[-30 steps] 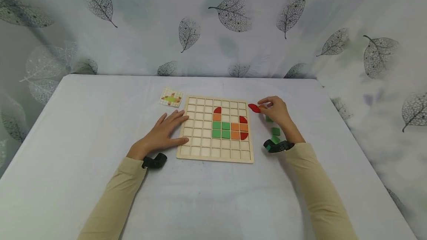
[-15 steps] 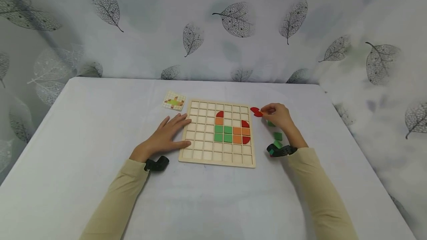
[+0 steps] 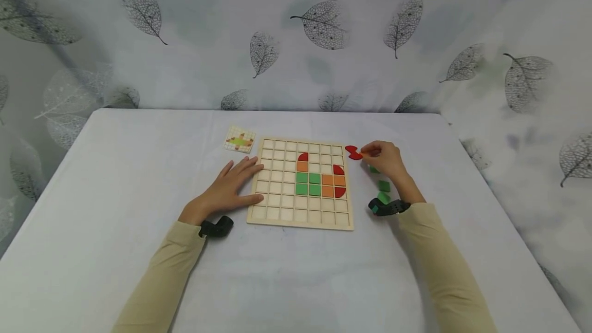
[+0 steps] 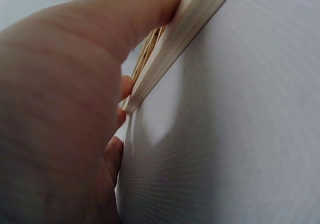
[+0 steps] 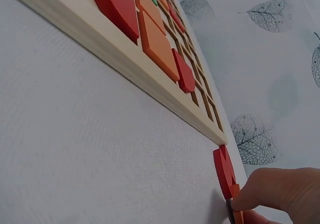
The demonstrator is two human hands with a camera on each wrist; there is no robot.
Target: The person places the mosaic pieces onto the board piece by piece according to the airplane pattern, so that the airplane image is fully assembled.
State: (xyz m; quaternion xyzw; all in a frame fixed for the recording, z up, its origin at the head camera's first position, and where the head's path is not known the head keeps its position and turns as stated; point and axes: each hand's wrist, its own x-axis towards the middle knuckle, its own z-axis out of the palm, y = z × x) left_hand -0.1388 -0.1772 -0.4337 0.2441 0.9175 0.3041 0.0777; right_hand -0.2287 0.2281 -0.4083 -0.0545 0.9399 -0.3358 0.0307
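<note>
Now a small orange piece is seen pinched between the thumb and fingers of the right hand, low over the white tabletop, just off the far right corner of a wooden grid board. A second earlier, no orange could be made out at those fingertips, and a single red leaf shape was seen beside them; now the loose red pieces are shown as a bow-tie outline, just beside the same corner. The shape of the orange piece is mostly hidden by the fingers.

By this change, it may be judged, a piece has been singled out from the loose ones, but nothing further has been set into the grid. On the board, four green squares, four orange squares and three rounded red shapes are held in its cells.

The left hand is laid along the board's left edge, fingers spread and nothing grasped. Beyond it, a small pattern card is placed; loose green pieces are scattered near the right wrist.
</note>
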